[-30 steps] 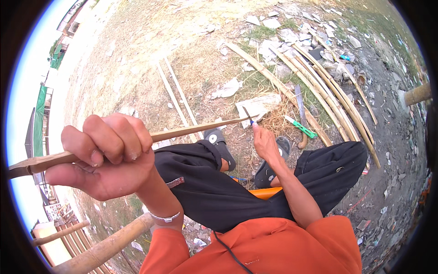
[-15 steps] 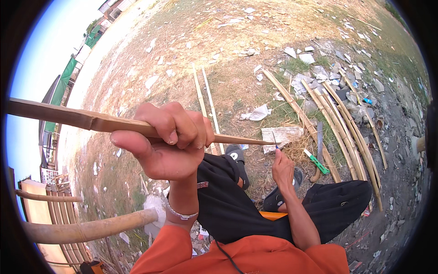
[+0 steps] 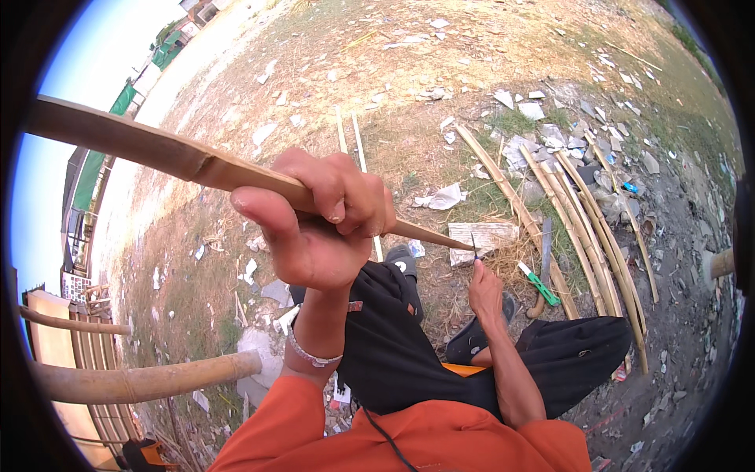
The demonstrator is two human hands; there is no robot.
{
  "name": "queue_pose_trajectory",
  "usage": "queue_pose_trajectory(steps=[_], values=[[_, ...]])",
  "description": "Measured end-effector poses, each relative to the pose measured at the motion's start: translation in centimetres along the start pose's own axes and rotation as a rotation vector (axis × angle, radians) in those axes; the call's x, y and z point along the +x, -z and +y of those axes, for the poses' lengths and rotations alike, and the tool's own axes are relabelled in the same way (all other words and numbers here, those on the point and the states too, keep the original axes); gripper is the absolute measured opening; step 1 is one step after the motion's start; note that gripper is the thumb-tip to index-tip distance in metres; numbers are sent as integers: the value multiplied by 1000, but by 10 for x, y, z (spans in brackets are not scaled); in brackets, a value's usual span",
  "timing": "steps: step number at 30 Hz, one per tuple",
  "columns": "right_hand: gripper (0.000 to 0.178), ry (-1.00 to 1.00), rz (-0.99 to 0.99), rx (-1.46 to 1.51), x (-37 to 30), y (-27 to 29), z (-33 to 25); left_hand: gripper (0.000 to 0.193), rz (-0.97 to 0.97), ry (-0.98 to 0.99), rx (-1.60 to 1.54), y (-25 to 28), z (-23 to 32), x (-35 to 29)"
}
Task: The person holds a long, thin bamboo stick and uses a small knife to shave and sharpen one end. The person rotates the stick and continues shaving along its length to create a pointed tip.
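Observation:
My left hand [image 3: 326, 224] is closed round a long split bamboo strip [image 3: 185, 157], thumb out to the side. The strip slants from the upper left down to the right, its far end tapering. That thin end reaches a pale, flat wooden block [image 3: 497, 233] on the ground. There my right hand [image 3: 485, 293] grips a small knife [image 3: 474, 250] with a thin, narrow blade. The blade stands close beside the strip's end; whether they touch I cannot tell. Most of the knife's handle is hidden in my fingers.
Right of the block lie a green-handled tool [image 3: 539, 285], a long grey blade [image 3: 546, 250] and several bamboo lengths [image 3: 586, 228]. Two pale strips [image 3: 360, 145] lie ahead. A thick bamboo pole [image 3: 157, 379] juts in at lower left. Broken tiles and rubbish [image 3: 531, 110] litter the ground.
My left hand has shifted right, and the strip's left end has risen, so the strip slopes more steeply. My right hand with the knife stays almost in place.

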State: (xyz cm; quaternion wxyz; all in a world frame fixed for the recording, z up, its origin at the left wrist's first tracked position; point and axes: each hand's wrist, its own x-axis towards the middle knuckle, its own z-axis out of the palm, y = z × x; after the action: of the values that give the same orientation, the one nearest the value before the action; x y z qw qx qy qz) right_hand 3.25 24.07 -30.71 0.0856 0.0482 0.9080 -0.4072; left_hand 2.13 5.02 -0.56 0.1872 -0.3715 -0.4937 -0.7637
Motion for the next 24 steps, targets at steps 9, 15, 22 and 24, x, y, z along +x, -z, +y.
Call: queue_pose_trajectory(steps=[9, 15, 22, 24], values=[[53, 30, 91, 35, -3, -12, 2, 53, 56, 2, 11, -5, 1, 0], [55, -45, -26, -9, 2, -6, 10, 51, 58, 15, 17, -2, 2, -3], [54, -42, -23, -22, 6, -5, 8, 50, 99, 20, 15, 4, 1, 1], [55, 4, 8, -7, 1, -8, 14, 49, 85, 36, -1, 1, 1, 4]])
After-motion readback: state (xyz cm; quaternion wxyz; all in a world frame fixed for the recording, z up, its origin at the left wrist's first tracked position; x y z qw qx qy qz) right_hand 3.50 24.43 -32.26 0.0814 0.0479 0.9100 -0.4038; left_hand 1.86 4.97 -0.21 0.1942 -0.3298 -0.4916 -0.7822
